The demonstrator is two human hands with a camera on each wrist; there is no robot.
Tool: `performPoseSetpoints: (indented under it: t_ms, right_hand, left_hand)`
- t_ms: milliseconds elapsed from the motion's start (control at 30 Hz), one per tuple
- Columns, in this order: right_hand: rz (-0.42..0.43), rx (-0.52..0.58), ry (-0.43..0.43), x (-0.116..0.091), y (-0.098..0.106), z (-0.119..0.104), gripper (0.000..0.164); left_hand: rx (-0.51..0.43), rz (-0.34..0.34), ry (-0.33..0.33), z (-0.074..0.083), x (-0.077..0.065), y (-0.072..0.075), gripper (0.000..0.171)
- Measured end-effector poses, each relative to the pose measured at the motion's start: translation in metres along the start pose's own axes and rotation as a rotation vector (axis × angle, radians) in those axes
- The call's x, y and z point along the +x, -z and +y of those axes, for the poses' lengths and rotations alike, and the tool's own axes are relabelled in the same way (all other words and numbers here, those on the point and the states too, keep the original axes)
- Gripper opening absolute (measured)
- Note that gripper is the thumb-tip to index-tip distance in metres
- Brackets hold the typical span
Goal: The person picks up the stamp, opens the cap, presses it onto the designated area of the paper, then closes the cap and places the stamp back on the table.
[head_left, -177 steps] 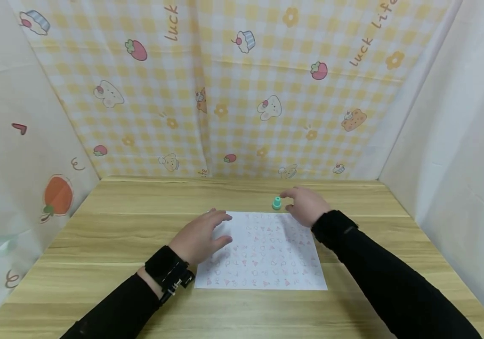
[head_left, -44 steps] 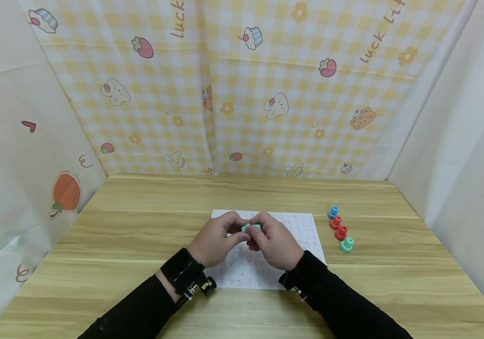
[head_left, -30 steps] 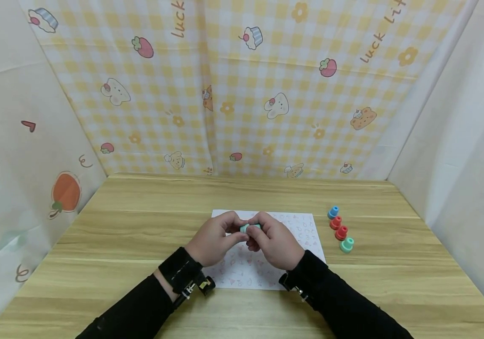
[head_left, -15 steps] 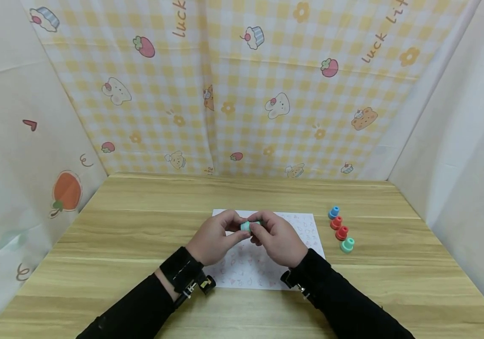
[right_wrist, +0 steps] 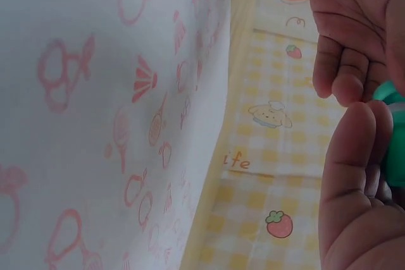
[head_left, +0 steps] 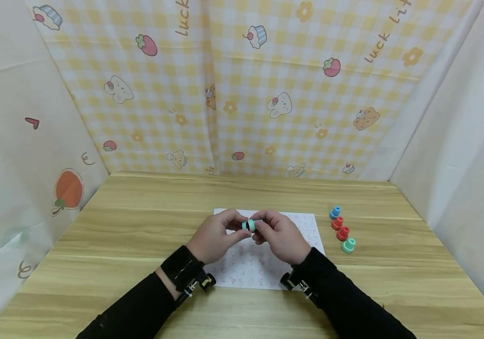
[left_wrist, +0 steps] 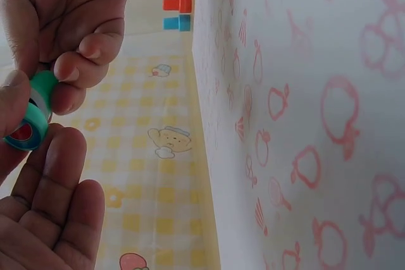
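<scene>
Over the printed sheet, both hands meet at a small green toy stamp [head_left: 249, 226], held on its side. My left hand [head_left: 212, 240] pinches its left end between thumb and fingers. My right hand [head_left: 286, 238] grips the other end with curled fingers. A dark band shows between the stamp's green parts in the head view. In the left wrist view the green stamp [left_wrist: 43, 86] has a ring-shaped end with red inside. Fingers cover much of the green stamp [right_wrist: 397, 150] in the right wrist view. Beneath lies a white sheet [head_left: 246, 268] covered in small red prints.
Right of the sheet, a blue stamp [head_left: 335, 213], a red stamp [head_left: 338, 222], another red stamp [head_left: 343, 233] and a green stamp [head_left: 349, 245] stand in a slanting row on the wooden table [head_left: 149, 207]. A checked curtain [head_left: 174, 70] hangs behind the table's far edge.
Earlier, the right hand was beside a green stamp behind the sheet, with the left hand apart. Both hands now hold a green stamp; over the last second, a dark band has appeared in it.
</scene>
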State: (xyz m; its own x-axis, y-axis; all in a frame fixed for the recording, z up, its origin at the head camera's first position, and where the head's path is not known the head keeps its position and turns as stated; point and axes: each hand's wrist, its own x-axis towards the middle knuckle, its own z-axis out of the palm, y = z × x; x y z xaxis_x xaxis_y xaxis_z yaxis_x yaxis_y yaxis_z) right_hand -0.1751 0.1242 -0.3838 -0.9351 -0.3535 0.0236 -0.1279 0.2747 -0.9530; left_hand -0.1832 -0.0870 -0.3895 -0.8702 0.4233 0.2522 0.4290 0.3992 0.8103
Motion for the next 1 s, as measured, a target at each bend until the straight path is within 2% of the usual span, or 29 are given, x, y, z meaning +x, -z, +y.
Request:
performPoseSetpoints:
  t_ms: [300, 600, 833, 1000]
  right_hand:
    - [0.021, 0.075, -0.047, 0.003, 0.006, 0.001, 0.024]
    - [0.028, 0.107, -0.092, 0.007, 0.01, 0.006, 0.025]
    - [0.04, 0.062, -0.09, 0.009, 0.018, 0.006, 0.028]
    - [0.033, -0.09, -0.078, 0.01, 0.025, 0.004, 0.026]
  left_hand:
    - [0.086, 0.041, 0.03, -0.003, 0.001, 0.003, 0.021]
    - [0.097, 0.094, 0.051, -0.003, 0.001, 0.008, 0.022]
    - [0.101, 0.105, 0.066, -0.003, 0.001, 0.011, 0.023]
    - [0.101, 0.104, 0.072, -0.005, 0.002, 0.011, 0.023]
